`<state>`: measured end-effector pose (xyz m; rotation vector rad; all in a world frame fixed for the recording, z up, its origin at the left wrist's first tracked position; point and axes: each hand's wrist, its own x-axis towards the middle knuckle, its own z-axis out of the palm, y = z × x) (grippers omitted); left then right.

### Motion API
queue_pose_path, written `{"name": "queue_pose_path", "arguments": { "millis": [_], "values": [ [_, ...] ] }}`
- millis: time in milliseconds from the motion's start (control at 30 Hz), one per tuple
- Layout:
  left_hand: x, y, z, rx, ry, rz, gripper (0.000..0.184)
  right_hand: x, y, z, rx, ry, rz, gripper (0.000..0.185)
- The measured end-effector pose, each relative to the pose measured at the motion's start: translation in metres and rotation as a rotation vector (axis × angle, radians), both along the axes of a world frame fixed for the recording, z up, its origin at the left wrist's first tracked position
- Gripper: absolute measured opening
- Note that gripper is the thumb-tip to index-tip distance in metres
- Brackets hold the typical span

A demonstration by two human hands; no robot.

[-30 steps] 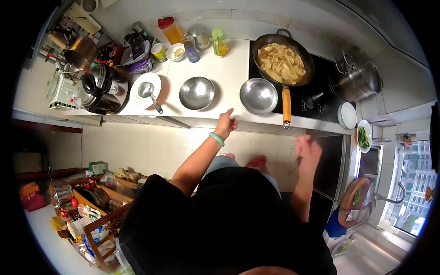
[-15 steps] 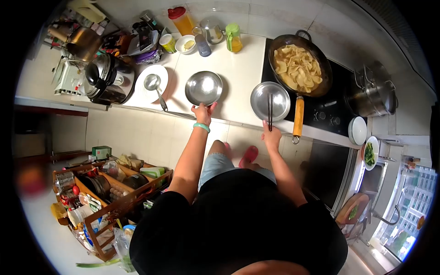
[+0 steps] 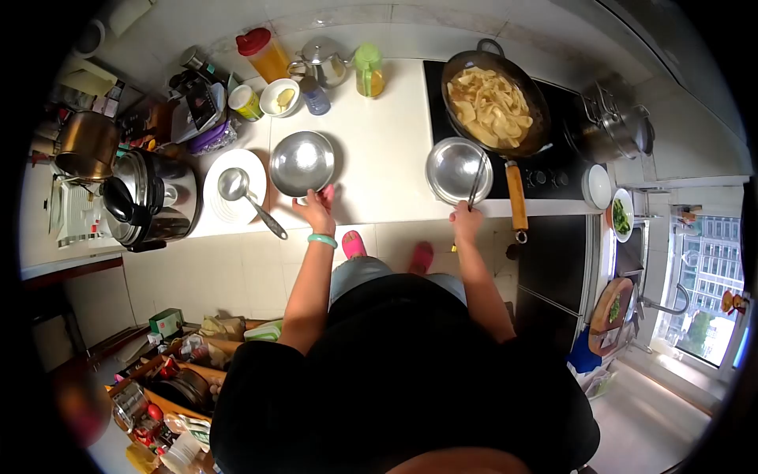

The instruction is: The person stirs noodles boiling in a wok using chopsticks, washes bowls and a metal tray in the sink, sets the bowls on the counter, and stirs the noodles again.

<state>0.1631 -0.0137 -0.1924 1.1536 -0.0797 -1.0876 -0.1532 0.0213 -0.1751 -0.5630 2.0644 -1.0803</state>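
Note:
My left hand, with a green bangle at the wrist, has its fingers apart at the near rim of a steel bowl on the counter. My right hand is closed on dark chopsticks, which point up across a second steel bowl beside the stove. Behind that bowl, a wok holds wide pale slices in sauce, its wooden handle pointing toward me. A white plate with a ladle lies left of the first bowl.
A pressure cooker stands at the left. Bottles, a glass teapot and a small white bowl line the back. A steel pot is at the right, near a dish of greens. Crates stand on the floor at lower left.
My left hand went to the left bowl. My right hand came to the right bowl, and the chopsticks now tilt to the right. The view has shifted.

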Motion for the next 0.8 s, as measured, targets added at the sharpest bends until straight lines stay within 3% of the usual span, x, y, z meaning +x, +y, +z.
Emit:
{"name": "queue_pose_path", "arguments": {
  "millis": [100,233,333,533,633,800],
  "values": [
    [0.003,0.003,0.009,-0.012,-0.036,-0.02,0.061,0.033,0.017,0.039,0.095,0.031,-0.031,0.032],
    [0.012,0.002,0.007,-0.045,-0.015,-0.019,0.058,0.074,0.029,0.047,0.128,-0.178,0.009,0.028],
    [0.012,0.003,0.01,-0.033,0.036,-0.02,0.059,0.092,0.012,0.027,0.111,-0.421,0.07,0.028],
    [0.004,0.017,0.025,0.025,0.136,-0.118,0.04,0.122,-0.043,0.008,0.132,-0.479,0.208,0.028],
    [-0.006,0.023,0.031,0.059,0.143,-0.189,0.04,0.124,-0.06,0.008,0.146,-0.376,0.213,0.033],
    [-0.02,0.033,0.03,0.105,0.091,-0.329,0.036,0.099,-0.032,0.065,0.062,-0.071,0.691,0.034]
  ]
}}
